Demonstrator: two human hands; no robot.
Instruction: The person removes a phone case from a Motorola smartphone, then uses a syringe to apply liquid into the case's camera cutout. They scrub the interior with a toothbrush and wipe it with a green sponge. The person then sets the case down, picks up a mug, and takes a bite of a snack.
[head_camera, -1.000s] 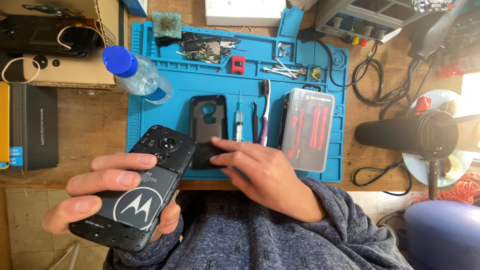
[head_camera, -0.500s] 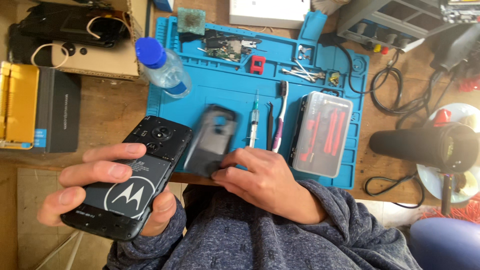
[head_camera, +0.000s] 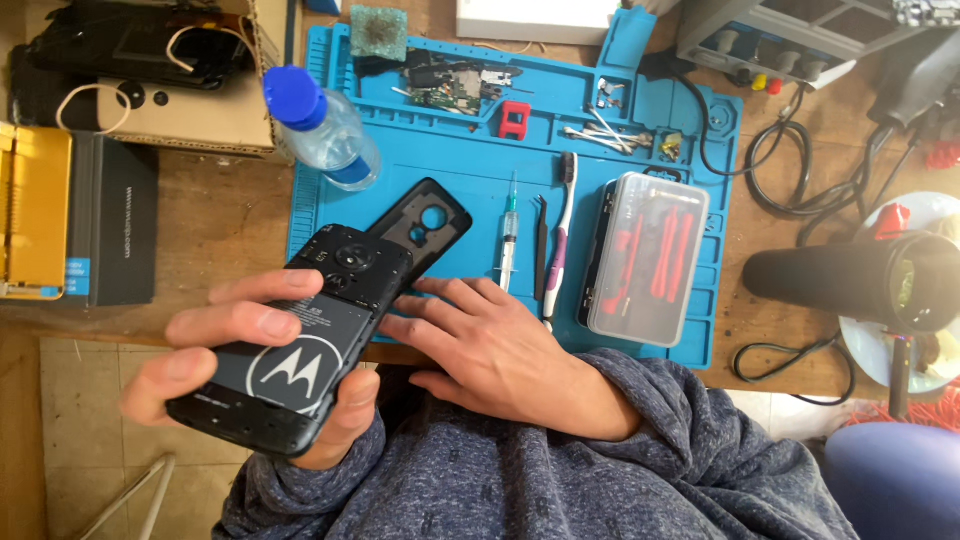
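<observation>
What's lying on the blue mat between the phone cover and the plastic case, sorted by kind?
Syringe: 1
Black tweezers: 1
Toothbrush: 1
Total: 3

The back cover lies beside them under the right hand; the left hand holds the opened phone. The clear case holds red tools.

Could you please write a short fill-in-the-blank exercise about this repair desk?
1. The left hand holds an opened ____.
2. The right hand touches the black back cover, which lies on a ____ mat.
3. The bottle has a ____ cap.

Missing words: phone; blue; blue
</observation>
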